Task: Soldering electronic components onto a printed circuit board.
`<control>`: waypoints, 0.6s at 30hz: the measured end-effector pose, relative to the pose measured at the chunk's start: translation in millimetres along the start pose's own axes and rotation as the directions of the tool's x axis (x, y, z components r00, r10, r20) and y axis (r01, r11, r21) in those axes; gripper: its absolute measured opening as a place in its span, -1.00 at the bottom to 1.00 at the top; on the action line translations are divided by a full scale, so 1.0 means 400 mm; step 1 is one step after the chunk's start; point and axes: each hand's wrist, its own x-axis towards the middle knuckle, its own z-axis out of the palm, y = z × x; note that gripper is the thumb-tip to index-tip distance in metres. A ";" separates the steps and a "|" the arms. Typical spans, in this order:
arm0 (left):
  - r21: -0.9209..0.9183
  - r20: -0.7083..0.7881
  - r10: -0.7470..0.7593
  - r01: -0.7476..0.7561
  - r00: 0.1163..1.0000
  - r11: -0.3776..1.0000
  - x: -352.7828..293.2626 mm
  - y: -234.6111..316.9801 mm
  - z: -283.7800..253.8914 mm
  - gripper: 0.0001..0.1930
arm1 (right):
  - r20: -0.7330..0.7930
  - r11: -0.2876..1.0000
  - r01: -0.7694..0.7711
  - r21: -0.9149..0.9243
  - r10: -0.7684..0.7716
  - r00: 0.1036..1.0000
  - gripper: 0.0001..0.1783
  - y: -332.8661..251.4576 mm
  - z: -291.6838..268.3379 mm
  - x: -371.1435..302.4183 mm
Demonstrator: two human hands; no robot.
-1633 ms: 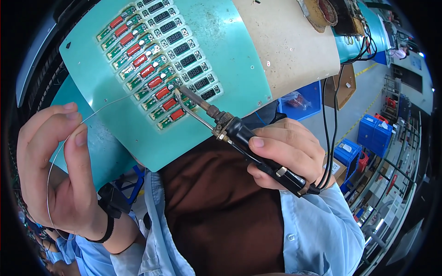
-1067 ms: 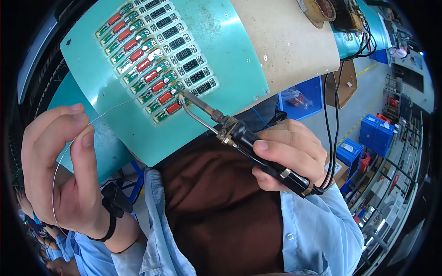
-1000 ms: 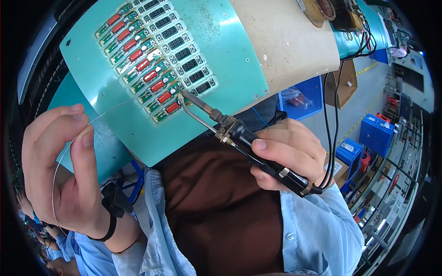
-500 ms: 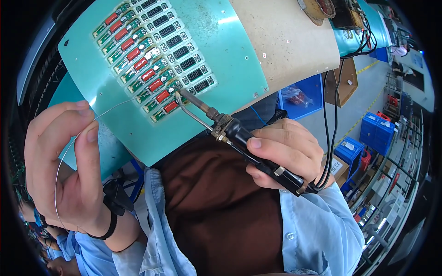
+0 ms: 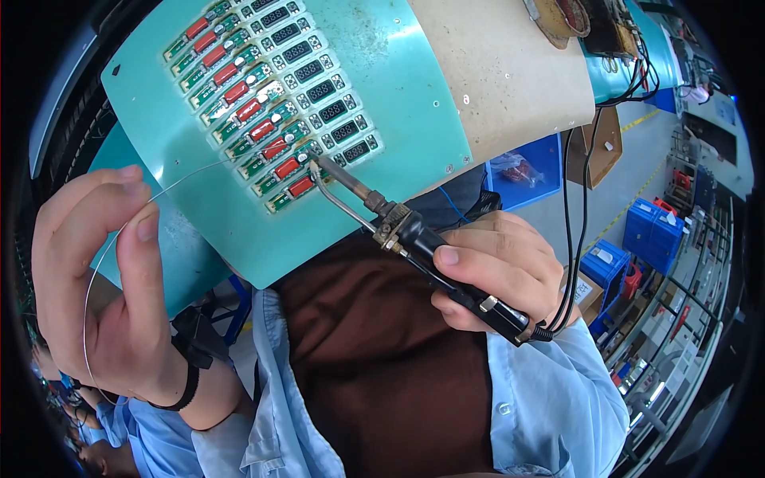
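My left hand (image 5: 103,279) pinches a thin length of solder wire (image 5: 191,173) between thumb and forefinger. The wire reaches across to the circuit boards, and its tail curves down past the wrist. In my right hand (image 5: 506,271) is a black-handled soldering iron (image 5: 422,235) with a thin metal tube beside its barrel. Its tip is at a green circuit board (image 5: 307,151) near the lower end of the row; whether it touches cannot be made out. Each board carries a red component (image 5: 287,167). Beside them runs a column of black digit displays (image 5: 321,90). All sit in a turquoise sheet (image 5: 398,72).
Brown board (image 5: 510,80) borders the turquoise sheet on the right. A round rusty container (image 5: 562,20) stands at the back. Black cables (image 5: 586,183) trail from the iron. A blue bin (image 5: 526,171) and a cardboard box (image 5: 598,147) are beyond the bench. Another person's blue sleeve (image 5: 163,438) shows lower left.
My left hand has shifted slightly left and down, still pinching the solder wire. The iron and right hand have moved a little right in the picture, as have the boards.
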 end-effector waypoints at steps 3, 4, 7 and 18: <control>0.001 -0.007 -0.016 0.016 1.000 1.000 -0.006 0.002 -0.001 -0.85 | 0.008 1.000 -0.002 -0.002 0.002 1.000 -0.54 0.000 0.000 0.000; -0.004 -0.009 -0.026 0.026 1.000 1.000 -0.008 0.004 -0.001 -0.85 | 0.008 1.000 -0.001 -0.002 0.001 1.000 -0.53 0.001 0.000 0.000; -0.017 -0.016 -0.044 0.044 0.999 0.999 -0.014 0.004 0.000 -0.85 | -0.004 1.000 -0.001 0.008 0.001 1.000 -0.52 -0.002 -0.004 -0.002; -0.014 -0.004 -0.048 0.048 0.999 0.999 -0.014 0.019 0.002 -0.86 | -0.014 0.999 -0.028 0.030 0.028 1.000 -0.49 -0.012 -0.021 -0.012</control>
